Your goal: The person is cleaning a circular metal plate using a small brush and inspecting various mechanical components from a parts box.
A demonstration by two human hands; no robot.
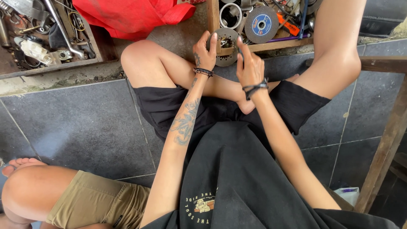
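The left hand (204, 53) was curled around a round grey metal part (227, 47), fingers wrapped over its left rim and thumb raised along its top edge. The right hand (250, 65) was closed on the part's right side, its fingers hidden behind it, so how tightly it gripped could not be told. Both wrists wore dark braided bands, and the left forearm carried a tattoo. The part was held above the crossed legs, just at the near edge of a wooden tray (214, 17) of tools. In that tray lay a grey cutting disc (261, 24) with a blue centre. Farther left lay a red cloth (131, 15) and another wooden tray of metal scrap (42, 38). Another person's knee (29, 186) rested at the lower left.
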